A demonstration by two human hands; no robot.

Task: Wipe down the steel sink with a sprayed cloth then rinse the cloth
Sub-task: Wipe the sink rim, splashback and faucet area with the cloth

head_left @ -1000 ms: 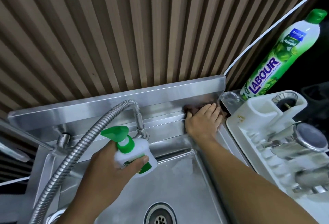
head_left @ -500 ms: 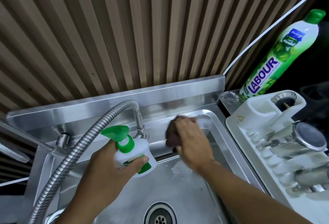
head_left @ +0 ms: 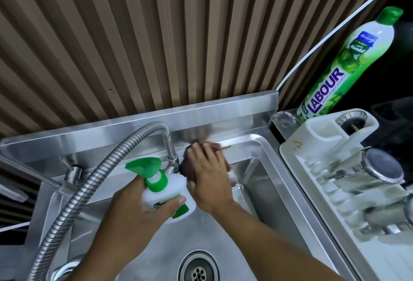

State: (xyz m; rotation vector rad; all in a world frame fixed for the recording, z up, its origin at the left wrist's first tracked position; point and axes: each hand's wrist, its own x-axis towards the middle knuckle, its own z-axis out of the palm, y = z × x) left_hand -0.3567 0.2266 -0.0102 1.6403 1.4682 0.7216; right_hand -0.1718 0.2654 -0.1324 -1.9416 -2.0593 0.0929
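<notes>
I am sweeping the right hand (head_left: 210,175), fingers (head_left: 199,151) together flat on the cloth (head_left: 186,166), leftward from the back corner of the sink (head_left: 264,153) to the faucet (head_left: 171,146) (ledge nearly covered), left hand (head_left: 131,211) gripping the spray bottle (head_left: 165,195).

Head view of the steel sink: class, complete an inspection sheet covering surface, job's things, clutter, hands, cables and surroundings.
Surface: steel sink, shiny, with the drain uncovered.
Job's things: dark cloth on the back ledge beside the faucet base; white spray bottle with a green trigger.
Clutter: dish soap bottle; white dish rack holding steel ware.
Hands: right hand presses the cloth; left hand grips the spray bottle.
Cables: flexible metal hose; thin white line on the wall, cable or trim unclear.
Surroundings: slatted wall.
</notes>
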